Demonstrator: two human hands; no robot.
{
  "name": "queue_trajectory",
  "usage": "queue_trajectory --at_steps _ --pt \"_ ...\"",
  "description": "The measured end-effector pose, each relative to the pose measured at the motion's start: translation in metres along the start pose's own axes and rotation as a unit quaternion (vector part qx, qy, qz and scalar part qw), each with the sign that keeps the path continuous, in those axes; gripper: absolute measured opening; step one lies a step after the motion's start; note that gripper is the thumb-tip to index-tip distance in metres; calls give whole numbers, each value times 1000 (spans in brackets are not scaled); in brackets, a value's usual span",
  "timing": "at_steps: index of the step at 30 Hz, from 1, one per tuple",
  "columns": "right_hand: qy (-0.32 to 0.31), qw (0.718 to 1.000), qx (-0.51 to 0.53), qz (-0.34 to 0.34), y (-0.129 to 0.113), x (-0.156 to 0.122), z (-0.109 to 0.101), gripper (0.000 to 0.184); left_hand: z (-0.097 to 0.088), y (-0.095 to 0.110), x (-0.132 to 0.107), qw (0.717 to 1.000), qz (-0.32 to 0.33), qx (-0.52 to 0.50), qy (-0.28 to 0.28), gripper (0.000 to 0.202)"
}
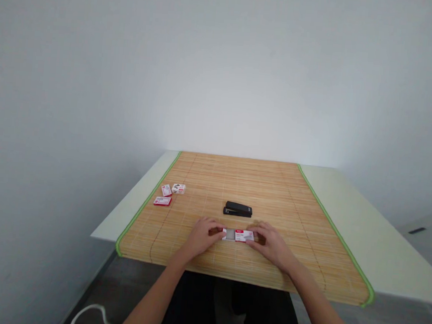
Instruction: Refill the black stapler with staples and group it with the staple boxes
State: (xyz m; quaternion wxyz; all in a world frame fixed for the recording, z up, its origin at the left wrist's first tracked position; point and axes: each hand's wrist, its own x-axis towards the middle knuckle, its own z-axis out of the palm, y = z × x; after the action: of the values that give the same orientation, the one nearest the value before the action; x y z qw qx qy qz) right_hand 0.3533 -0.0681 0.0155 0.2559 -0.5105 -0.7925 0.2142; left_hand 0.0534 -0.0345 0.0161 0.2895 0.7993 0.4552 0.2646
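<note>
A red-and-white staple box (243, 235) lies near the front of the mat, its inner tray (230, 234) slid partly out to the left. Grey staples appear to show in the tray. My left hand (203, 236) pinches the tray's left end between thumb and fingers. Around the right end of the sleeve, my right hand (269, 242) is closed with thumb and fingers. Just beyond both hands rests a black stapler (238, 209), lying lengthwise with its top lowered.
Two red-and-white boxes (162, 201) and a white box with dark print (178, 188) sit at the mat's left. The green-edged bamboo mat (237, 178) covers the middle of a white table (360, 228). A wall (244, 84) stands behind.
</note>
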Motion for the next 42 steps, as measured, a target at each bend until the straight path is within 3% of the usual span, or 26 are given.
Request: queue_trajectory --at_steps 9,21,25,29,32,34,36,39,42 --pt "13 1000 26 7 -11 -1 10 30 16 9 0 998 -21 -24 49 25" --pt "24 999 21 1 -18 5 17 26 18 10 -3 998 -11 -59 1 38" --pt "42 998 28 27 -27 2 22 28 24 16 -6 999 -11 -44 23 50" --pt "43 994 62 73 -28 4 21 43 32 26 -12 999 -3 5 54 82" --pt "133 988 20 80 -16 22 14 45 38 33 -14 997 -6 39 60 94" --pt "177 983 -14 41 -5 40 8 56 40 37 -14 996 -18 53 65 91" --pt "144 989 -7 11 6 58 4 65 41 40 -13 995 -28 59 69 84" --pt "89 996 23 1 14 72 4 53 41 41 -12 995 -32 60 77 70" --pt "93 995 25 3 9 66 9 47 41 41 -11 994 -29 57 87 60"
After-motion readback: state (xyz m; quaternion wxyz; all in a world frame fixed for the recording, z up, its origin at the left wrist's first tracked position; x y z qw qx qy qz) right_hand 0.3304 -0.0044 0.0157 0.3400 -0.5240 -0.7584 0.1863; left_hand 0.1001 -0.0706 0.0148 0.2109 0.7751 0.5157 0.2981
